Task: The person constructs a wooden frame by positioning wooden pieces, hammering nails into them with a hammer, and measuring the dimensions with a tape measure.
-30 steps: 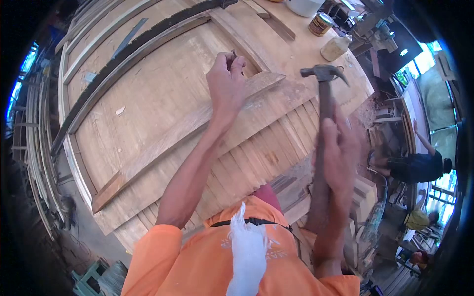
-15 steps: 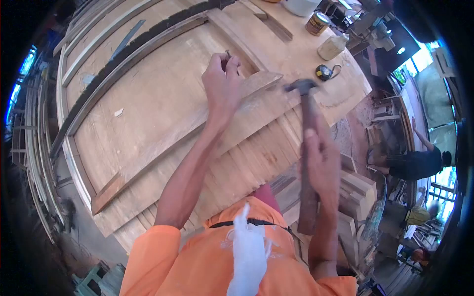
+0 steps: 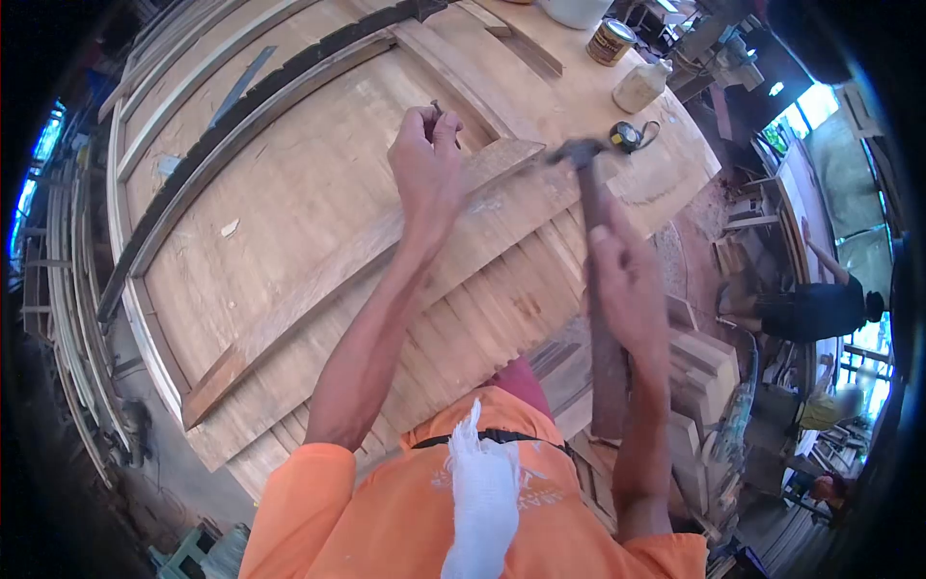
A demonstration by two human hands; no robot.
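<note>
My left hand [image 3: 427, 169] is closed, with a small nail [image 3: 436, 104] sticking up from its fingertips, over the inner side of the wooden frame. Below the wrist runs a diagonal wooden bar [image 3: 318, 289] of that frame, which lies on a plywood sheet [image 3: 521, 232]. My right hand [image 3: 627, 280], slightly blurred, is wrapped round the handle of a claw hammer [image 3: 579, 154]. The hammer head is just right of the bar's pointed end; whether they touch cannot be told.
A tape measure [image 3: 629, 137], a plastic bottle [image 3: 640, 87] and a tin can [image 3: 611, 42] stand toward the far right of the work surface. Wood pieces [image 3: 699, 367] are stacked beside my right forearm. Another person [image 3: 810, 311] is at the right. Long strips [image 3: 72, 289] lean at the left.
The hammer has swung left and down toward the bar's pointed end, uncovering the tape measure. My left hand keeps its pinch, and the whole view has shifted slightly.
</note>
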